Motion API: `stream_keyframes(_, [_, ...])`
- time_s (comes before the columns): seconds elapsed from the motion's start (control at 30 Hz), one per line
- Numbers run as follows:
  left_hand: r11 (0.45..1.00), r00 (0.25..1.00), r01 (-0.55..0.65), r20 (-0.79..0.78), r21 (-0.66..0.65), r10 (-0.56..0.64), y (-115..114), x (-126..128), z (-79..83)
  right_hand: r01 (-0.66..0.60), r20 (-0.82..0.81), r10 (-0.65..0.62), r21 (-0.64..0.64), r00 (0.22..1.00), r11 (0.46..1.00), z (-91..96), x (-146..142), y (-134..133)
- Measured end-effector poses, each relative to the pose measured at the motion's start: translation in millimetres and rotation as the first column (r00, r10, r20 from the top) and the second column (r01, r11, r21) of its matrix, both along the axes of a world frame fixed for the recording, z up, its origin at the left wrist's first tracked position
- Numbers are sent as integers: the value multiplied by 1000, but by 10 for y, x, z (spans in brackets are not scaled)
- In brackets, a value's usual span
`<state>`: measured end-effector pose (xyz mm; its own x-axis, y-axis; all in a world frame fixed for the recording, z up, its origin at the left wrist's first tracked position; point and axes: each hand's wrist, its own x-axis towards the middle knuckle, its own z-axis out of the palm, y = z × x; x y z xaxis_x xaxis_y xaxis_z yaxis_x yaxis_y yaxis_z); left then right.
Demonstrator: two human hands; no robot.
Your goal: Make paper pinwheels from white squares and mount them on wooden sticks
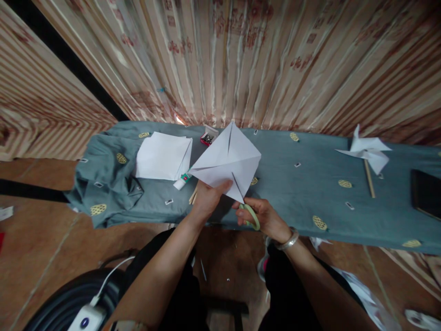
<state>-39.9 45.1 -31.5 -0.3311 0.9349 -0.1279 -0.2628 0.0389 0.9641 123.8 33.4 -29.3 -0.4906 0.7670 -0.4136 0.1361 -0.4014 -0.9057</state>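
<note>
A square white sheet of paper [213, 161], creased across its middle, is pinched in my left hand [208, 197], thumb on top. One slit runs inward from its far corner. My right hand [260, 216] grips the pale green handles of a pair of scissors [253, 216]. The scissors' dark blade lies over the sheet at the near corner, pointing inward along it; the other blade is hidden. Beside my left hand are a white and green glue tube [182, 181] and some wooden sticks [193, 195], partly covered.
A stack of white paper [163, 156] lies left on the teal cloth [285, 197]. Behind the sheet is a small red box of metal pins [208, 137]. A paper pinwheel [368, 149] on a stick and a dark tablet-like object [426, 191] lie right. A striped curtain [220, 64] hangs behind.
</note>
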Motion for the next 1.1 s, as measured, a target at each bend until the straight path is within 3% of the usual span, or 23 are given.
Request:
stream_keyframes(0.13, [1000,1000,15,-7,1,-15,-3,-1,-12,5,5,-5,-11,1000,1000,50,-7,5])
stream_keyframes(0.4, [999,1000,28,-4,-17,-28,-8,20,9,-20,29,18,85,999,996,30,11,3])
stream_keyframes(0.7, [1000,1000,8,-3,7,-8,-8,5,24,-119,43,119,9,992,993,133,35,18])
stream_keyframes(1.1, [999,996,52,-68,-9,-52,-22,0,9,-155,1,155,88,988,984,155,73,24])
